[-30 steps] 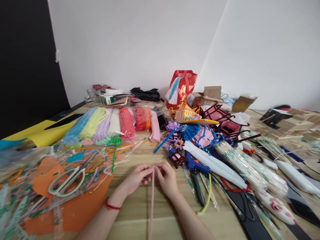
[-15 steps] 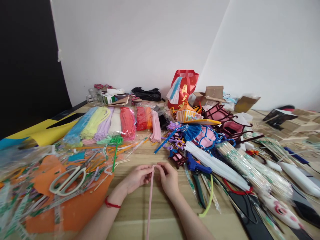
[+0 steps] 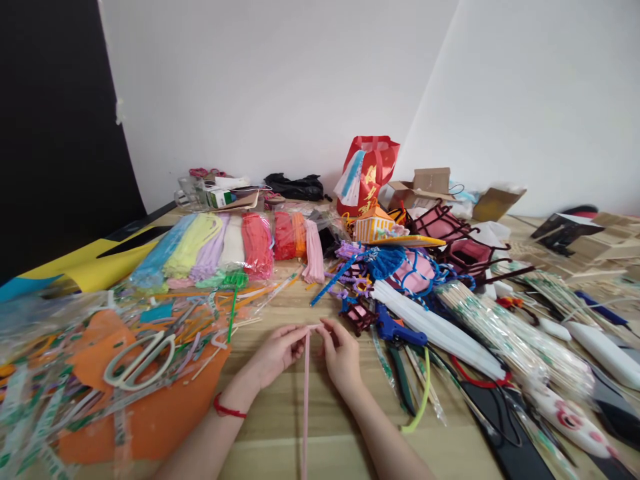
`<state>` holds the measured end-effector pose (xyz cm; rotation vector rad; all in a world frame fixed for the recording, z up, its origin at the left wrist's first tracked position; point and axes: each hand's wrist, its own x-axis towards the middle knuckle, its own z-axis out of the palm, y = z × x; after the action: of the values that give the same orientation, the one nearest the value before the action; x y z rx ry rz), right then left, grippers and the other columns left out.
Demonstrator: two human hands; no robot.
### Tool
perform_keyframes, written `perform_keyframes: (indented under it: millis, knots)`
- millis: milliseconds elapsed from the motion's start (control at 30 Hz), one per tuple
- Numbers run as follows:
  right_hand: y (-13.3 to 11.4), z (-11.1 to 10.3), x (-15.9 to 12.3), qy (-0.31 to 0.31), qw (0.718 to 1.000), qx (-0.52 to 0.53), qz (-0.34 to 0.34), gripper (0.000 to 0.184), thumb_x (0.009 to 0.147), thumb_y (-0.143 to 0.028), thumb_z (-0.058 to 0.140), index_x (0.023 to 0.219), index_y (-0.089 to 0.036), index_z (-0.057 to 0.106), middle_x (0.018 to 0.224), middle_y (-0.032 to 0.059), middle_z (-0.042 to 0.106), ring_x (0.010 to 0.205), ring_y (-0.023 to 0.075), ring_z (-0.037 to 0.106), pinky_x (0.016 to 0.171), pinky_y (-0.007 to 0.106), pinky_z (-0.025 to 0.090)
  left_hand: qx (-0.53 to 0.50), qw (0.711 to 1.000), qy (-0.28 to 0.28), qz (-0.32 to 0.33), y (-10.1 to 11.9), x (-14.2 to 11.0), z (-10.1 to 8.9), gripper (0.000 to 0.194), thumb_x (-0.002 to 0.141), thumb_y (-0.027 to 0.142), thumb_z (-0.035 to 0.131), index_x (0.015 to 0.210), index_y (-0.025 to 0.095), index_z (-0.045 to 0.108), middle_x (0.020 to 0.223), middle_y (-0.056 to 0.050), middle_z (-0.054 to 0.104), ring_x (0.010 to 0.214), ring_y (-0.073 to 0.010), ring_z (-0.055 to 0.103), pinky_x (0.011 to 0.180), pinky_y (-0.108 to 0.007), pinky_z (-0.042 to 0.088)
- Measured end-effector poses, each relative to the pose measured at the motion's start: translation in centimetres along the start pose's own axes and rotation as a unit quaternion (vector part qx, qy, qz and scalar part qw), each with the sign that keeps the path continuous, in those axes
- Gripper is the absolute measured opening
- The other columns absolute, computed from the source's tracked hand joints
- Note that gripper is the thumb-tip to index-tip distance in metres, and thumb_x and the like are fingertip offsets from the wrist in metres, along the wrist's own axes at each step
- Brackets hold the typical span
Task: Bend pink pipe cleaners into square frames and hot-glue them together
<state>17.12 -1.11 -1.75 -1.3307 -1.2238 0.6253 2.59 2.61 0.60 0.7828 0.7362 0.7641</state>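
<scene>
Pink chenille stem [image 3: 305,400] bent at the top, left of the blue glue gun [image 3: 400,329]

In the head view, the pink chenille stem is held over the wooden surface [image 3: 285,303], to the left of the glue gun. Its short top section runs sideways between the fingertips, and its long part drops from the bend toward the near edge of the picture. The left hand [image 3: 277,355], farther from the glue gun, has its grip pinching the stem at the bend, thumb against forefinger. The right hand [image 3: 343,352], nearer the glue gun, has its grip pinching the short end. A red cord bracelet [image 3: 230,408] circles the left wrist.

Just below the glue gun lies a curved lime-green chenille stem [image 3: 423,400]. Right beside it a bundle of white chenille stems [image 3: 440,330] slants away, with bagged bamboo sticks [image 3: 493,327] farther right. Behind it sits a pink lantern with a blue frame [image 3: 416,269]; well behind it stands a red gift bag [image 3: 383,163]. Well to its left, white-handled scissors [image 3: 137,363] rest on orange sheet material [image 3: 150,433]. Behind and left lie bagged chenille bundles [image 3: 195,250] in several colours.
</scene>
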Motion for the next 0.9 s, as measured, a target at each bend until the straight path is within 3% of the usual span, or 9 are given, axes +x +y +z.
perform_keyframes:
  millis: [133,267,467,700,900]
  knots:
    - [-0.8,0.2,-0.5,-0.081,0.99,0.058,0.104,0.042,0.087,-0.05,0.045,0.075,-0.015,0.063,0.065,0.0055,0.066,0.035,0.011,0.05,0.035,0.023,0.036,-0.007,0.999,0.004,0.036,0.0,0.0,0.3,0.019,0.07,0.033,0.072,0.076,0.015,0.068,0.064,0.001,0.054,0.059,-0.0095,0.043,0.055,-0.023,0.032]
    - [-1.7,0.4,-1.1,-0.159,0.982,0.061,0.084,0.034,0.082,-0.046,0.057,0.071,-0.015,0.063,0.053,0.0016,0.061,0.041,0.0121,0.052,0.04,0.022,0.037,-0.009,0.998,0.009,0.061,-0.1,0.2,0.4,0.021,0.07,0.035,0.072,0.074,0.016,0.066,0.062,0.003,0.05,0.057,-0.0085,0.04,0.054,-0.022,0.031]
    - [-1.9,0.6,-1.1,-0.162,0.983,0.073,0.045,0.026,0.084,-0.038,0.055,0.078,-0.015,0.063,0.064,0.0037,0.065,0.053,0.0131,0.056,0.052,0.023,0.043,-0.001,0.998,0.01,0.06,-0.4,0.2,0.2,0.026,0.072,0.037,0.071,0.068,0.013,0.062,0.059,0.003,0.047,0.054,-0.0069,0.037,0.05,-0.021,0.027]
    - [-2.0,0.5,-0.9,-0.143,0.986,0.075,0.052,0.03,0.085,-0.043,0.054,0.079,-0.014,0.063,0.052,-0.0016,0.056,0.042,0.0091,0.045,0.042,0.021,0.035,-0.012,0.999,0.014,0.049,-0.5,-0.1,0.3,0.025,0.068,0.034,0.076,0.072,0.012,0.064,0.062,0.002,0.051,0.057,-0.007,0.04,0.051,-0.019,0.027]
    - [-2.1,0.5,-0.7,-0.103,0.993,0.051,0.0,0.026,0.083,-0.04,0.057,0.086,-0.015,0.065,0.064,0.0018,0.063,0.049,0.0106,0.049,0.047,0.022,0.039,-0.051,0.997,0.03,0.04,-0.4,0.0,0.2,0.026,0.064,0.032,0.079,0.071,0.013,0.064,0.068,0.001,0.056,0.061,-0.0075,0.045,0.057,-0.02,0.033]
